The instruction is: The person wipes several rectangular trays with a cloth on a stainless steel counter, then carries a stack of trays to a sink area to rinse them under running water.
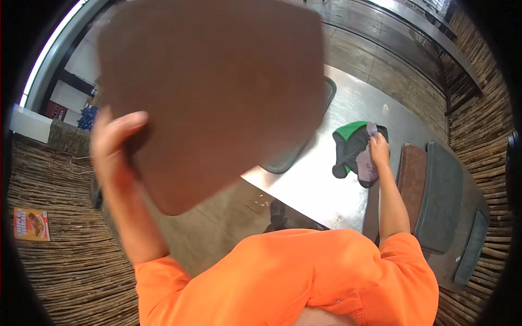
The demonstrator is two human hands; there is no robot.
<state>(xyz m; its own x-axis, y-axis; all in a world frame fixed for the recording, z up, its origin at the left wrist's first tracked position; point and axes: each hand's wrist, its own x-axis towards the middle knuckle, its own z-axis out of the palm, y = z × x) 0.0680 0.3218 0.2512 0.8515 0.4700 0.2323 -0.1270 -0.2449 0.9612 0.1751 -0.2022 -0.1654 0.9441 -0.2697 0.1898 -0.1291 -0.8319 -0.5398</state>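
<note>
My left hand [116, 138] grips the near left edge of a brown serving tray [216, 98], thumb on the face turned towards me. The tray is raised, slightly blurred, and fills much of the upper left. Behind it, a dark green tray [281, 163] lies on the stainless steel table [310, 195], mostly hidden. On the table's right part, my right hand [379, 148] holds a greyish-purple cloth [367, 165]. That cloth lies against a crumpled black and green cloth [350, 140], which the hand may also be touching.
Right of my arm lie a brown tray [410, 179], a dark grey-green tray [440, 199] and another dark tray [471, 248]. Cane walls [481, 118] close off both sides. Crumbs [261, 200] dot the floor at left. A food poster [32, 224] hangs on the left wall.
</note>
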